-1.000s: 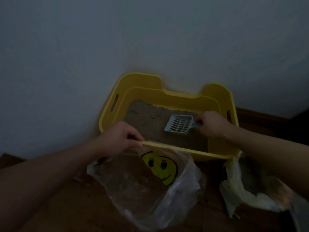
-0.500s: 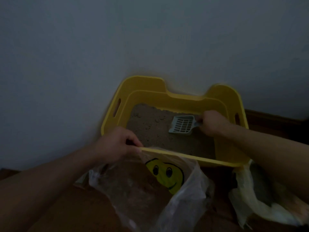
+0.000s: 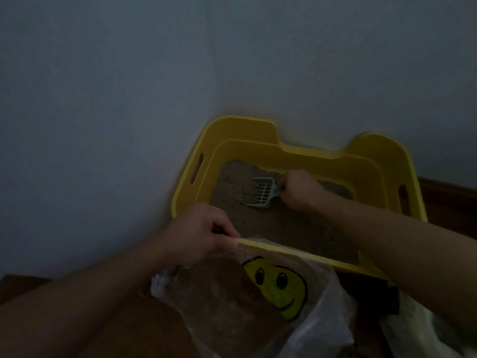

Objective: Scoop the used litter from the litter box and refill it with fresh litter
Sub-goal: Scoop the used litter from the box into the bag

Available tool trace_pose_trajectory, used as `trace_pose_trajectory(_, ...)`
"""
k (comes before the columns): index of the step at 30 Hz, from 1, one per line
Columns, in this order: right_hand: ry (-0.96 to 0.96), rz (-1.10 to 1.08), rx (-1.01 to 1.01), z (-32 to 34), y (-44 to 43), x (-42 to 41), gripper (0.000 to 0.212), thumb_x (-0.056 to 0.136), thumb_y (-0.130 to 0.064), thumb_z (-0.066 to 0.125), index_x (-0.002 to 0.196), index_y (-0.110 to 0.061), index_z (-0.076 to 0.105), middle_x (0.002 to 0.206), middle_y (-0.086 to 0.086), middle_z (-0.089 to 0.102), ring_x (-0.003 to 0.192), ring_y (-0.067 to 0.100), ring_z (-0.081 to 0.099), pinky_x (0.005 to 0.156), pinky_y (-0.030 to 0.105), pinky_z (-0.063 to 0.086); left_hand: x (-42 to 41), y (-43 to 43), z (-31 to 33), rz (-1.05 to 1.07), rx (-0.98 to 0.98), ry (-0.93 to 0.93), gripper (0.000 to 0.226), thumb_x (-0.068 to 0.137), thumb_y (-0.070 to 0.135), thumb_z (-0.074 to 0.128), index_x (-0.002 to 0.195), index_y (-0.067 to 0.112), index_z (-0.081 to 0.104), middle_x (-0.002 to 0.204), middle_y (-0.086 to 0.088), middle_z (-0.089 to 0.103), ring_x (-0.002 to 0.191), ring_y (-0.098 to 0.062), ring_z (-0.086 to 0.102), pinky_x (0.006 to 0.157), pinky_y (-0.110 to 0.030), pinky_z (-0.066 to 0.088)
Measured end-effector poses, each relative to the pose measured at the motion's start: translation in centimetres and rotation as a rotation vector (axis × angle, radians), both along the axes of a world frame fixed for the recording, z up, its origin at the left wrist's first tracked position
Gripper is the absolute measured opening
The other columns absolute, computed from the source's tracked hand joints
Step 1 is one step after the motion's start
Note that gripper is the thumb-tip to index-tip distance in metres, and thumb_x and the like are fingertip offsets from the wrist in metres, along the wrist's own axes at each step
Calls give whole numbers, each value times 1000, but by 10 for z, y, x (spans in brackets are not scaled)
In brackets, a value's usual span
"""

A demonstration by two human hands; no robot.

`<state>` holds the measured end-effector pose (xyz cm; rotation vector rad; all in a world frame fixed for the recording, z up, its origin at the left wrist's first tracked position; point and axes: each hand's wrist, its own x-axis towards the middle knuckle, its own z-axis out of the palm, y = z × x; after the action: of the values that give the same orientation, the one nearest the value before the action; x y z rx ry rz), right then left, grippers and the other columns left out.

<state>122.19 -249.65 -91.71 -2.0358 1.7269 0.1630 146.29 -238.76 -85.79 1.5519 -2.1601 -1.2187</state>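
The litter box (image 3: 240, 130) is yellow and stands on the floor (image 3: 144, 329). Its raised back edge is against the wall (image 3: 129, 99), and its left side is close to the wall as well. A handle slot (image 3: 196, 168) is cut into the left side wall.

Grey-brown litter (image 3: 296, 228) covers the bottom of the box. The surface is uneven toward the back left corner.

The right hand (image 3: 300, 189) is inside the box, fingers curled round the handle of the pale slotted scoop (image 3: 262, 193). The scoop blade points left and its leading edge rests in the litter near the back left corner. Open litter lies between the scoop and the near rim (image 3: 296, 251). The right half of the box is partly hidden by the forearm.

The left hand (image 3: 198, 233) grips the left end of the near rim, fingers curled over it. Whether it also pinches the bag edge cannot be determined.

A clear plastic bag (image 3: 325, 321) with a yellow smiley face (image 3: 278, 285) lies on the floor. Its mouth is open and it touches the outside of the near rim. A second, pale bag (image 3: 418, 329) lies at the lower right, beside the box's near right corner.
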Motion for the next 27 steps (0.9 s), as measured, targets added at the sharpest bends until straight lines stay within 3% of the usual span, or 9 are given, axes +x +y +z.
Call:
trace_pose_trajectory(3,-55,17,-6,-6,-2,18,23,91,-16,58,106,-9,74,99,13,71,82,25,64,73,38,57,-1,0,-1,10,13,14,15,74,22,85,76,35,77,80,10,71,78,-4,67,71,-29,55)
trace_pose_trajectory(8,-124,-34,-27,-12,-2,46,21,90,-11,56,104,-8,72,98,13,69,83,26,62,72,36,54,0,1,-3,3,-8,23,21,74,19,84,74,38,75,78,13,71,77,-4,67,67,-22,52)
trace_pose_trajectory(13,-190,-57,-25,-19,-4,38,38,90,-7,56,126,-14,65,124,10,64,105,27,61,84,35,49,0,2,-2,-1,1,7,15,76,20,83,78,34,76,82,11,71,78,-2,66,67,-18,51)
trace_pose_trajectory(16,-232,-56,-13,-18,-5,34,39,92,-9,57,130,-15,62,132,8,60,114,27,58,95,39,48,0,1,-2,-9,0,-2,10,76,21,83,83,27,79,82,10,71,79,-3,66,68,-20,51)
trace_pose_trajectory(27,-311,-40,-24,-14,4,26,32,92,-14,63,124,-14,66,129,8,62,114,26,57,97,39,46,1,2,-2,-4,8,-6,9,77,23,82,84,28,79,84,10,71,79,-4,66,68,-21,52)
